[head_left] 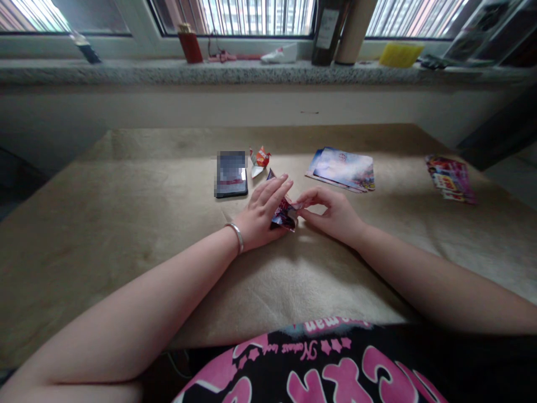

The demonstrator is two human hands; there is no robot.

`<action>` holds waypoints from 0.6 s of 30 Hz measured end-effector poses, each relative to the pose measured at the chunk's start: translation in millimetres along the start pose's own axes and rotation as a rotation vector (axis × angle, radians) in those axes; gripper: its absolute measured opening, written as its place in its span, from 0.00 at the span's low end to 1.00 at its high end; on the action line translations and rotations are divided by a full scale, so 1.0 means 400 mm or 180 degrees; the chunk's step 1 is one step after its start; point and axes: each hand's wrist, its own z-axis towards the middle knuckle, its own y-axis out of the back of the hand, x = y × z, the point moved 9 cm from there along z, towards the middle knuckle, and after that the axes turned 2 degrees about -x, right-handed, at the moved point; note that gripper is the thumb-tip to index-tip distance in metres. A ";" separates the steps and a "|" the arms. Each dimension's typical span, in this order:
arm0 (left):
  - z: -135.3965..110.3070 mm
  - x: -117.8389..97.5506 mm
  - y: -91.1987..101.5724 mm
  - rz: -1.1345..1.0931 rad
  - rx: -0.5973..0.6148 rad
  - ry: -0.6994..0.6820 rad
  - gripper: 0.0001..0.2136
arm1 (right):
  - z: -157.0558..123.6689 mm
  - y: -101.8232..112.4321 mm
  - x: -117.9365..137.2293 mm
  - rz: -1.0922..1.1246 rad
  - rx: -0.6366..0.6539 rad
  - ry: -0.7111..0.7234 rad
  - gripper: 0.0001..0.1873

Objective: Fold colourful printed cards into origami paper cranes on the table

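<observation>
A piece of printed, folded paper (pixel 283 215) in dark blue, red and white lies between my hands at mid-table. My left hand (pixel 263 212), with a silver bangle at the wrist, rests across its left side. The fingers are extended together over it, and part of the paper sticks out between fingers and thumb. At the paper's right end, my right hand (pixel 329 211) pinches a corner between thumb and fingertips. The paper's left part is hidden under the left hand. Just beyond sits a small folded paper bird (pixel 260 160) in red, orange and white.
A phone (pixel 231 174), partly pixelated, lies left of the bird. Stacked printed sheets (pixel 342 168) lie right of centre, with colourful cards or packets (pixel 451 179) farther right. On the stone windowsill (pixel 235 73) stand a red bottle (pixel 190 43), a dark bottle (pixel 328 33) and a yellow sponge-like block (pixel 400 55).
</observation>
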 end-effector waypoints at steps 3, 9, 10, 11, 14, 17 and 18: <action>-0.002 0.002 -0.002 -0.0105 0.0005 0.0002 0.39 | 0.000 -0.003 -0.006 0.0150 0.0011 -0.0032 0.07; -0.007 0.007 0.006 -0.0466 -0.0264 0.0095 0.35 | 0.004 -0.002 -0.052 0.0697 -0.0165 -0.0484 0.14; -0.006 0.007 0.006 -0.0471 -0.0277 0.0092 0.34 | 0.004 -0.003 -0.058 0.0770 -0.0175 -0.0549 0.15; -0.005 0.007 0.008 -0.0478 -0.0297 0.0102 0.33 | 0.005 -0.005 -0.064 0.0846 -0.0185 -0.0607 0.15; 0.000 0.013 0.008 -0.0483 -0.0203 0.0212 0.23 | 0.007 -0.002 -0.084 0.1082 -0.0287 -0.0781 0.18; 0.006 0.003 -0.024 -0.0347 0.0455 0.0126 0.11 | 0.008 0.009 -0.113 0.1172 -0.0439 -0.0999 0.18; 0.006 -0.004 -0.032 -0.0307 0.0618 0.0037 0.09 | 0.009 0.014 -0.121 0.1169 -0.0501 -0.1051 0.17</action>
